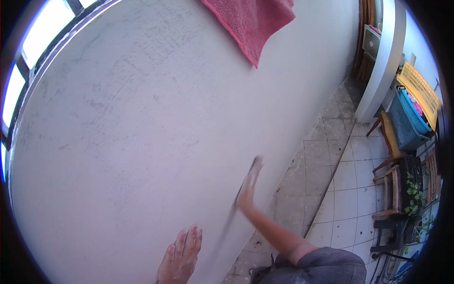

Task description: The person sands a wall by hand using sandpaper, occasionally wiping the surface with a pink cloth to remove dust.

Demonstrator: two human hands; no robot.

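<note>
My left hand (181, 258) is raised at the bottom of the view, close to the pale wall (142, 156). Its fingers are stretched out side by side with whitish dust on them, and it holds nothing visible. To the right, my right hand (249, 185) reaches to the wall, seen nearly edge-on and slightly blurred. Its fingers point up, stretched flat along the surface. A thin dark line runs along its wall side and continues as a shadow below. The wall has grey, rough patches at upper left.
A pink towel (255, 28) hangs at the top. Windows (47, 33) line the upper left. On the right, a blue basket (409, 120) with a yellow basket (421, 90) rests on a wooden chair (390, 137). Stools, plants (414, 196) and a tiled floor (347, 203) lie below.
</note>
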